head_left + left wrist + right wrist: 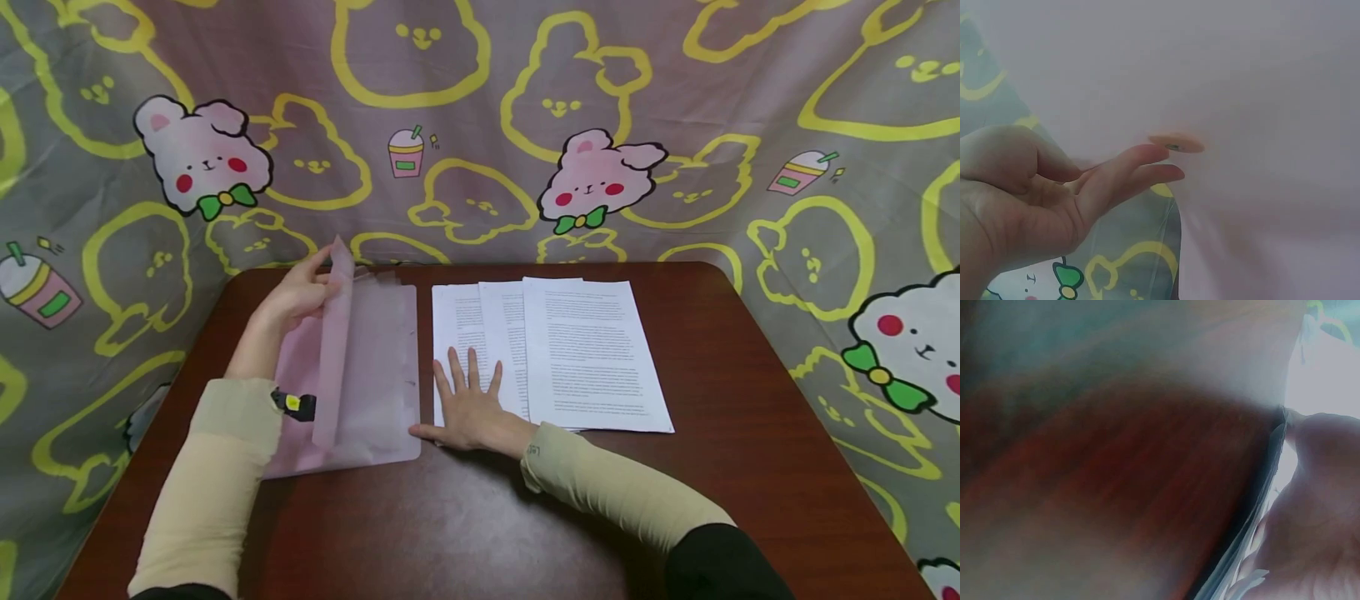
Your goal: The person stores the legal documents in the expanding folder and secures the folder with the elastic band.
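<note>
A translucent pink plastic document folder [378, 367] lies on the left of the table, its flap [333, 358] standing raised. My left hand [300, 292] pinches the flap near its upper end. In the left wrist view, a small round orange fastener [1177, 144] shows on the pink sheet beside the fingertips [1154, 153]. My right hand [468, 415] rests flat with spread fingers on the lower left of the printed sheets [592, 358], its thumb reaching to the folder's right edge. The right wrist view is dark and blurred, showing part of the palm [1322, 500] close up.
The sheets lie in overlapping stacks fanned to the right, just beside the folder. A brown wooden table [517, 525] is under everything. Patterned curtain cloth [480, 125] hangs round its back and sides. A small black wrist camera [300, 407] sits at my left cuff.
</note>
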Demonstrator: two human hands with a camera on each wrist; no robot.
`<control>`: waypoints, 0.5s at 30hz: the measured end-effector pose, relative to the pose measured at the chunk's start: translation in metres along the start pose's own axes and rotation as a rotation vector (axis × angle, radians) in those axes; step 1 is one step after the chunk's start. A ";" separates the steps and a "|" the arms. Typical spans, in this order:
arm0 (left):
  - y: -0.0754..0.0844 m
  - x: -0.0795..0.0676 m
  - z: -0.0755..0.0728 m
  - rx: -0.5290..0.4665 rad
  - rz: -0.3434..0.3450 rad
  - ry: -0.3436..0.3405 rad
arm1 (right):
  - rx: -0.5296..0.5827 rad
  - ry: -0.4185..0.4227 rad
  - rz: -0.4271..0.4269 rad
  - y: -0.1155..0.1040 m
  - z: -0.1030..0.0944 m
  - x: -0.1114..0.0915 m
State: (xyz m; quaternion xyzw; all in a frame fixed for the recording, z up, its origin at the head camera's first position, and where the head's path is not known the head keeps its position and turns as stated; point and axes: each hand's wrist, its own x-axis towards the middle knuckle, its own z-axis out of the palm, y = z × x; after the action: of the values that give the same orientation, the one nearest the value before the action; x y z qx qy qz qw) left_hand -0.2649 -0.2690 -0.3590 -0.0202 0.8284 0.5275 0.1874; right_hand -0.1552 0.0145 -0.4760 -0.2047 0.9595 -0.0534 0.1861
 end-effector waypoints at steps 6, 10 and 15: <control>-0.012 -0.002 -0.008 -0.035 0.015 0.046 | -0.001 -0.005 0.003 -0.001 0.000 0.000; -0.018 -0.004 -0.014 -0.051 0.016 0.064 | 0.008 -0.006 0.004 -0.001 0.000 0.000; -0.026 -0.007 -0.020 -0.096 0.030 0.096 | 0.005 -0.002 0.007 -0.001 0.001 0.001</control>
State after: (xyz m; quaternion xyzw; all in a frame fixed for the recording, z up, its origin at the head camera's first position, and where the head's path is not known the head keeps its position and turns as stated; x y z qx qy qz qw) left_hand -0.2582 -0.2997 -0.3716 -0.0423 0.8103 0.5679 0.1382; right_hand -0.1556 0.0133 -0.4772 -0.2011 0.9599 -0.0548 0.1876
